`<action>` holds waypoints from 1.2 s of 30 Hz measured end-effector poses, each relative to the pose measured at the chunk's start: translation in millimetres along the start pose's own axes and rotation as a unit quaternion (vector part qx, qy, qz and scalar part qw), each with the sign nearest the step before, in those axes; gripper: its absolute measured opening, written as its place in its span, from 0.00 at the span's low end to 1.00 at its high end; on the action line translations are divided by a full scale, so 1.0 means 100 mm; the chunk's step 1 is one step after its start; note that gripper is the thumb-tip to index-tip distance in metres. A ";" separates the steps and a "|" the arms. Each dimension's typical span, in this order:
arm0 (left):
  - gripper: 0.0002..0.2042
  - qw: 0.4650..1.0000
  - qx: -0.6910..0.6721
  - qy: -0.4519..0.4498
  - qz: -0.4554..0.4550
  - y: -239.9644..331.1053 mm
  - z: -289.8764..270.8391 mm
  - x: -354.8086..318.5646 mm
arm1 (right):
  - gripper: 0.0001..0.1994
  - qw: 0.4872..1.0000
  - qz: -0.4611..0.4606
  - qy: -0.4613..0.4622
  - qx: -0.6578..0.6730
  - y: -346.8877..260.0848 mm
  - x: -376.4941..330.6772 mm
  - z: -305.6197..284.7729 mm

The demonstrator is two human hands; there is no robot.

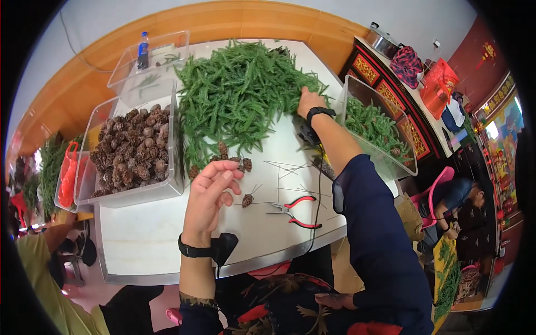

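Observation:
My left hand point(210, 192) hovers over the near side of the white table point(151, 237), palm turned inward, fingers loosely bent and apart with nothing seen in them. Several pine cones point(247, 164) lie just beyond it, and one wired pine cone point(247, 200) rests to its right. At the right edge of a big heap of green artificial pine sprigs point(234, 92), my right hand point(311, 103) reaches in. Its fingertips are partly hidden there, so I cannot tell whether they grip a sprig. Red-handled pliers point(298, 213) and thin wires point(287, 168) lie between my arms.
A clear bin full of pine cones point(134, 148) stands left. A clear bin of sprigs point(374, 125) is beyond my right forearm. Another clear box point(125, 72) with a bottle point(143, 51) sits at the far left. A black cable point(319, 206) crosses the table. Other people sit nearby.

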State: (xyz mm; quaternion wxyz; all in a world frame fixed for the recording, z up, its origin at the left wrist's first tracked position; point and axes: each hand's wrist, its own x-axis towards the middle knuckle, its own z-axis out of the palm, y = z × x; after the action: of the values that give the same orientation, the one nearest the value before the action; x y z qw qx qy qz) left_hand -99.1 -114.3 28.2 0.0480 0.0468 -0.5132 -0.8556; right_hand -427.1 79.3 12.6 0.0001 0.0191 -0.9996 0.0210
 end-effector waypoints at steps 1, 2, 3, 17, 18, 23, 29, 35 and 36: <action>0.11 1.000 -0.001 -0.011 -0.005 -0.01 0.04 0.00 | 0.29 1.000 -0.016 0.009 0.012 0.15 0.17 0.08; 0.11 1.000 -0.005 -0.015 -0.008 -0.02 0.07 0.01 | 0.24 0.999 -0.030 0.020 0.023 0.28 0.32 0.16; 0.11 1.000 -0.004 -0.009 -0.015 -0.02 0.05 -0.01 | 0.24 0.999 -0.035 0.014 0.022 0.21 0.33 0.20; 0.11 0.993 -0.105 -0.042 -0.029 -0.14 -0.16 0.04 | 0.20 0.957 -0.264 0.094 0.080 0.02 -0.84 -1.06; 0.11 0.993 -0.105 -0.043 -0.031 -0.16 -0.15 0.03 | 0.20 0.957 -0.262 0.092 0.080 0.03 -0.91 -1.02; 0.11 0.996 -0.069 -0.045 -0.024 -0.21 -0.11 0.08 | 0.23 0.938 -0.335 0.061 0.062 0.15 -1.00 -0.84; 0.12 0.999 0.025 -0.003 -0.020 -0.19 -0.08 0.04 | 0.27 0.943 -0.278 0.006 0.183 0.11 -1.16 -0.96; 0.11 0.992 0.126 0.002 -0.006 -0.16 -0.02 -0.03 | 0.26 0.934 -0.300 0.015 0.196 0.20 -1.36 -0.90; 0.11 0.990 0.139 0.000 -0.003 -0.16 -0.01 -0.03 | 0.25 0.933 -0.301 0.027 0.197 0.22 -1.40 -0.89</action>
State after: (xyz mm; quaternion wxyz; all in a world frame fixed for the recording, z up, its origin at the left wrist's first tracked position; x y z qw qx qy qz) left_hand -96.2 -107.8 13.8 0.0380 0.0546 -0.6271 -0.7761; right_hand -287.8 110.5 100.2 0.0298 0.3184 -0.9222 0.2173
